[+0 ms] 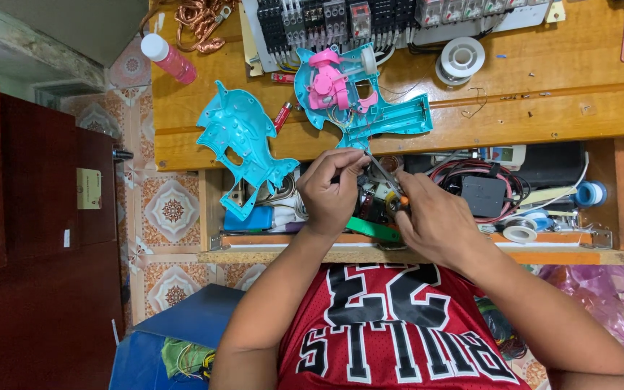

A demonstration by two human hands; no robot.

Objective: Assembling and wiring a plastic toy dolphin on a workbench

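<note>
A teal toy shell (391, 119) with a pink mechanism (330, 83) inside lies open on the wooden desk (557, 94). Its matching teal half (243, 141) lies to the left, hanging partly over the desk edge. My left hand (330, 193) is pinched on a small part or wire just below the open shell; what it is stays hidden by the fingers. My right hand (435, 224) grips a small metal hand tool (386, 180) with an orange handle, its tip pointing up at the left fingertips. Both hands hover over an open drawer.
The drawer (427, 249) holds tangled cables, a black box (484, 195), tape rolls (590, 193) and a green piece (370, 230). On the desk are a pink bottle (169, 59), copper wire (200, 18), a white spool (460, 58) and a relay board (341, 18). A dark red cabinet (37, 217) stands left.
</note>
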